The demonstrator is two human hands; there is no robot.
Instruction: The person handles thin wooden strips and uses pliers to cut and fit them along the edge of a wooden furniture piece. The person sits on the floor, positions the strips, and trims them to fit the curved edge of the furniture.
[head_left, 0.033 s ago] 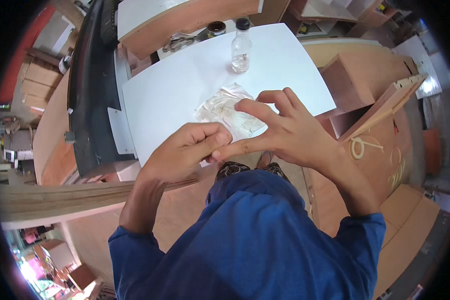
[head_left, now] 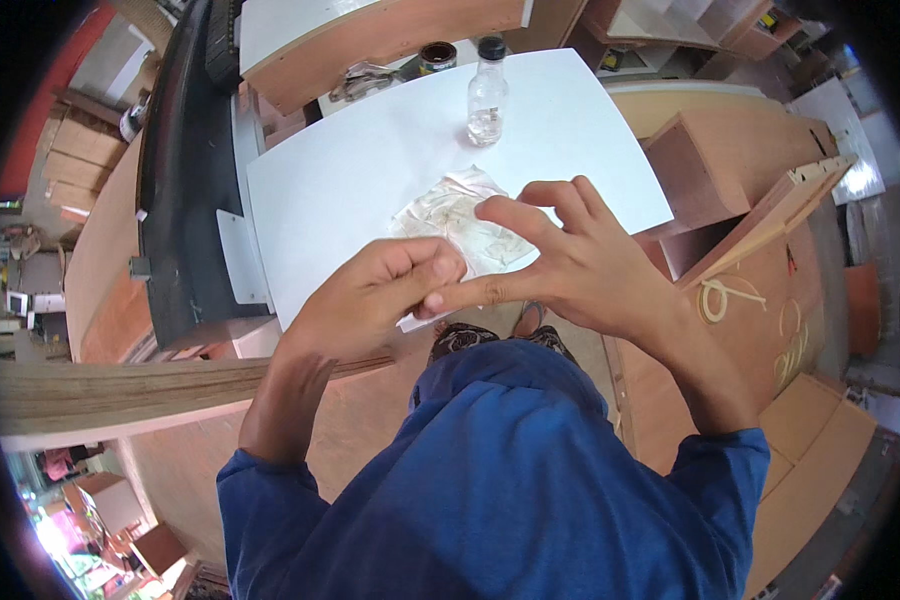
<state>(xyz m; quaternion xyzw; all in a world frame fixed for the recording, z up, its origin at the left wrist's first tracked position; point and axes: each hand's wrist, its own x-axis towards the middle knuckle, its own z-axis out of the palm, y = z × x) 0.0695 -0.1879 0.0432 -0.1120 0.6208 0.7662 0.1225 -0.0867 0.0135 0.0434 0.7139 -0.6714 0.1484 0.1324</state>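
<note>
My left hand (head_left: 368,290) is closed, its thumb pressed against the curled fingers. Whatever may be inside that pinch is hidden. My right hand (head_left: 592,262) has its fingers spread and bent, and its thumb reaches across to the left fingertips, at or very near them. Both hands are above the near edge of a white panel (head_left: 315,195). Just beyond them a crumpled white cloth (head_left: 450,212) with faint stains lies on the panel, partly covered by my hands. Farther back stands a clear bottle (head_left: 485,105) with a black cap and a little clear liquid.
An open tin (head_left: 437,57) and a crumpled plastic bag (head_left: 365,82) sit behind the panel. Left of it runs a long dark piece (head_left: 185,210). At right are a wooden box (head_left: 705,160) and a coil of pale edging strip (head_left: 713,300) on a wooden sheet.
</note>
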